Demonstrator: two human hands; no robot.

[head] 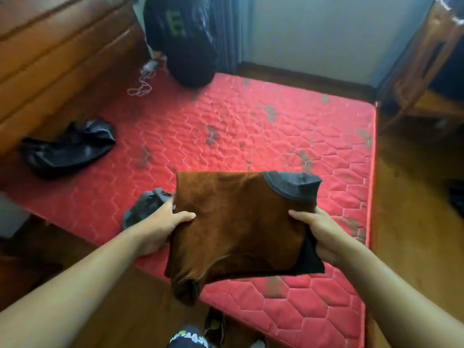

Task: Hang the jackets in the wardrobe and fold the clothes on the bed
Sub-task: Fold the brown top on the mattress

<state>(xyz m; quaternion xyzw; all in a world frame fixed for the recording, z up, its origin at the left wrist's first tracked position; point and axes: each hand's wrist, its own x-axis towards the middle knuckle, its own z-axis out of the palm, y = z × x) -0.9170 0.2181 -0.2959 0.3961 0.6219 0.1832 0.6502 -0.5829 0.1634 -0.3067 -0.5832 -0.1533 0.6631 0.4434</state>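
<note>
Brown folded garment [233, 222] is held over the bed [276, 121], the left hand [163, 229] and right hand [324, 237] gripping opposite edges. Just beyond the left hand a grey cloth [145, 207], and farther off a black garment [67, 149], lie crumpled, seemingly not yet folded.

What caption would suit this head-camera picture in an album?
The left hand and right hand grip a folded brown garment over the red mattress.

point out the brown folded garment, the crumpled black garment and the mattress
brown folded garment [238, 222]: head view, middle of top face
crumpled black garment [70, 151]: head view, central folds
mattress [251, 126]: head view, bare quilted top
</note>
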